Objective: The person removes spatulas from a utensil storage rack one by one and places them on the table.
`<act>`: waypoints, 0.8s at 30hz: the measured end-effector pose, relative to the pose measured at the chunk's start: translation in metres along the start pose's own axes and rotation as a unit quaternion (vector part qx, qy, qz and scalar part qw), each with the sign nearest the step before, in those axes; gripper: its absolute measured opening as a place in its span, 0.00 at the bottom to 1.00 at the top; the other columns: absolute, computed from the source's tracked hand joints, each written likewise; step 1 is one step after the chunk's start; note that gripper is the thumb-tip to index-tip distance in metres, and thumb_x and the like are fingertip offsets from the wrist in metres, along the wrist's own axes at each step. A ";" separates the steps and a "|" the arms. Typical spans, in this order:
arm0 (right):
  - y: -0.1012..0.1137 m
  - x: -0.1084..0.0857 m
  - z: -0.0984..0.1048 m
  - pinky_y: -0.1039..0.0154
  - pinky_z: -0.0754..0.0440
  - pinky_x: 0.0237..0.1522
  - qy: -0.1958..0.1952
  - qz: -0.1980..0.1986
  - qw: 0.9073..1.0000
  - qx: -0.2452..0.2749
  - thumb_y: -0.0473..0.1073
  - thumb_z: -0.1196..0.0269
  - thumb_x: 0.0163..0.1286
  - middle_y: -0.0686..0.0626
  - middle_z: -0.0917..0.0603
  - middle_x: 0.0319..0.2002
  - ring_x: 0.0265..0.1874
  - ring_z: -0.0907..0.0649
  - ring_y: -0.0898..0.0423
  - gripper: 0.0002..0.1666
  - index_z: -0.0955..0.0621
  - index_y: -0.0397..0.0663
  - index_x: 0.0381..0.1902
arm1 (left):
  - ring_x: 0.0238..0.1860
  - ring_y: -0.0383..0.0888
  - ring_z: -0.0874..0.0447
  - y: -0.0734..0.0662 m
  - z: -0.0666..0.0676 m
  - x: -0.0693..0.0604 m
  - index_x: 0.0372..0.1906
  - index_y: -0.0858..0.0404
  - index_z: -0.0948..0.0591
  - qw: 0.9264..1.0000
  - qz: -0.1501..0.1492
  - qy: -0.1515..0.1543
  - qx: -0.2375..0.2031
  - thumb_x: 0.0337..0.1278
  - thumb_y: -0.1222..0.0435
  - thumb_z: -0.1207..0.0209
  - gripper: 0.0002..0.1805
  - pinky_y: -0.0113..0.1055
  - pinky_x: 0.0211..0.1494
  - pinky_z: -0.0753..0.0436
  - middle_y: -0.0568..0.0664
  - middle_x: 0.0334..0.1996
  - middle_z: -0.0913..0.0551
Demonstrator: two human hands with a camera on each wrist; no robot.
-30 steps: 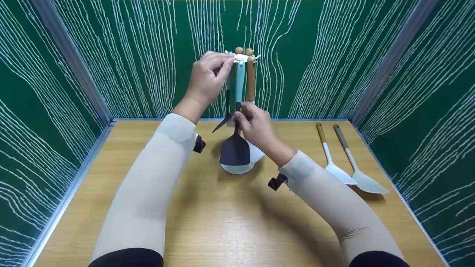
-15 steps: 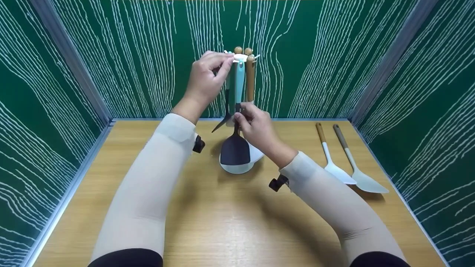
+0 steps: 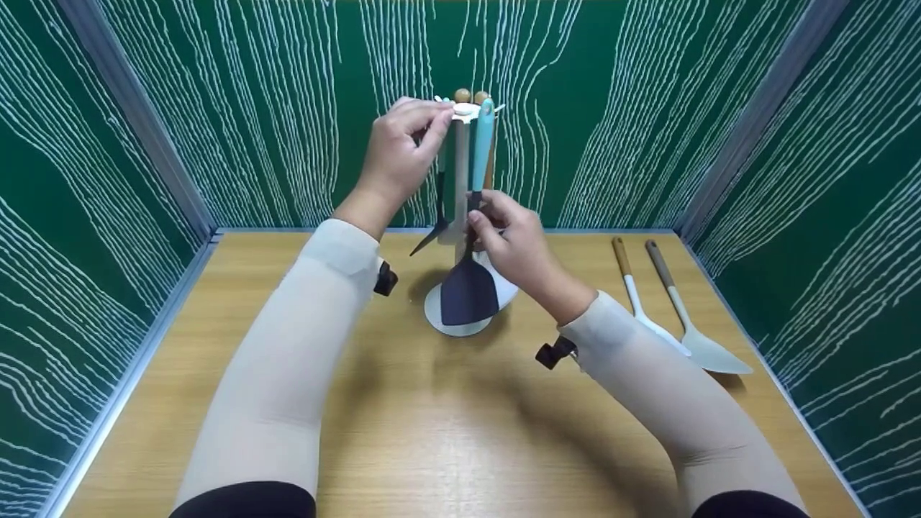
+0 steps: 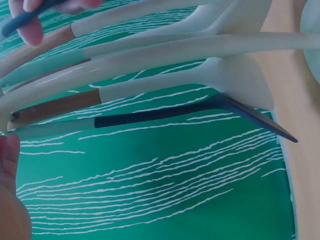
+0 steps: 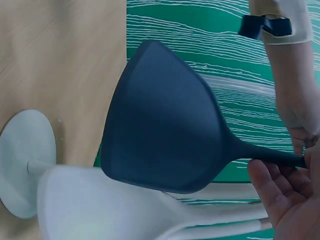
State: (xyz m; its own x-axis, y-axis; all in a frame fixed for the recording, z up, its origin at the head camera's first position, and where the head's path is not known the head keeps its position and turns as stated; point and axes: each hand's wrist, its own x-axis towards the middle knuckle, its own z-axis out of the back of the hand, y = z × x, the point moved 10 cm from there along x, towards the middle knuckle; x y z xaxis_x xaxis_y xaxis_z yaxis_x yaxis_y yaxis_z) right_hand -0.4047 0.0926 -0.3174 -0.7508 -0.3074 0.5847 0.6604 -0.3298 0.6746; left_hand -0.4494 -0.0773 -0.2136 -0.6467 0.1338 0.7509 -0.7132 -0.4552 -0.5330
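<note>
Black spatula [image 3: 469, 291] in the right hand's [image 3: 516, 234] pinch, rack top [image 3: 465, 109] in the left hand's [image 3: 401, 147].

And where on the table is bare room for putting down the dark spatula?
The widest bare patch of table lies between left arm and right arm, in front of the round base. Another runs left of the left arm. It is crowded at the base, under the dark spatula, and at the right, where the brown-handled spatula and grey-handled spatula lie.
</note>
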 end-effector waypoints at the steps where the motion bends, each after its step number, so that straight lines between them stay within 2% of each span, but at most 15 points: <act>1: 0.002 0.000 0.004 0.59 0.04 0.39 -0.003 0.004 1.000 0.005 0.37 0.40 0.90 0.38 0.07 0.43 0.38 0.06 0.46 0.16 0.17 0.33 0.66 | 0.58 0.41 0.14 0.000 0.000 0.000 0.63 0.59 0.07 1.000 0.001 -0.001 0.000 0.88 0.60 0.39 0.15 0.27 0.61 0.14 0.49 0.60 0.05; 4: 0.005 0.001 0.017 0.64 0.05 0.39 -0.015 0.005 1.000 0.014 0.36 0.40 0.89 0.37 0.07 0.43 0.38 0.06 0.46 0.17 0.17 0.32 0.67 | 0.59 0.40 0.14 0.003 -0.001 0.000 0.63 0.59 0.07 1.000 0.011 0.004 0.001 0.88 0.60 0.39 0.15 0.26 0.64 0.14 0.48 0.61 0.05; 7: 0.007 0.004 0.033 0.66 0.05 0.40 -0.025 -0.008 1.000 0.005 0.38 0.40 0.90 0.38 0.07 0.45 0.40 0.07 0.49 0.19 0.17 0.35 0.70 | 0.61 0.39 0.15 0.004 -0.002 0.000 0.63 0.58 0.07 1.000 0.022 0.009 -0.001 0.89 0.59 0.39 0.15 0.25 0.66 0.14 0.48 0.61 0.05; 15: 0.007 0.019 0.081 0.61 0.04 0.46 -0.044 -0.060 0.997 -0.023 0.43 0.42 0.92 0.42 0.13 0.47 0.45 0.10 0.52 0.22 0.19 0.47 0.77 | 0.60 0.40 0.15 0.003 -0.001 0.000 0.63 0.58 0.07 1.000 0.020 0.010 -0.001 0.89 0.59 0.40 0.15 0.27 0.62 0.14 0.48 0.61 0.05; 20: -0.007 0.028 0.111 0.63 0.05 0.46 -0.066 -0.102 0.991 -0.059 0.45 0.43 0.93 0.48 0.18 0.49 0.46 0.13 0.51 0.23 0.19 0.50 0.77 | 0.59 0.40 0.16 0.004 -0.001 -0.001 0.64 0.58 0.07 1.000 0.024 0.011 0.004 0.90 0.59 0.40 0.16 0.26 0.59 0.14 0.49 0.61 0.06; 24: -0.032 0.031 0.130 0.62 0.05 0.48 -0.067 -0.143 0.983 -0.088 0.48 0.45 0.94 0.50 0.21 0.55 0.50 0.15 0.48 0.23 0.20 0.51 0.78 | 0.60 0.40 0.16 0.003 -0.002 -0.001 0.64 0.58 0.07 1.000 0.028 0.012 -0.003 0.89 0.59 0.40 0.16 0.27 0.62 0.13 0.49 0.61 0.06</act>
State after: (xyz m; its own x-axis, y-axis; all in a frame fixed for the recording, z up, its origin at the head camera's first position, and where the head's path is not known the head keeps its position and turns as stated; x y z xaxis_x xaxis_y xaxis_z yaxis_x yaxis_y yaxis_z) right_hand -0.4508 0.2095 -0.2622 -0.8932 -0.0623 0.4452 0.4055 -0.5393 0.7381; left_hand -0.4520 -0.0771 -0.2168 -0.6915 0.1300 0.7106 -0.6776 -0.4577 -0.5757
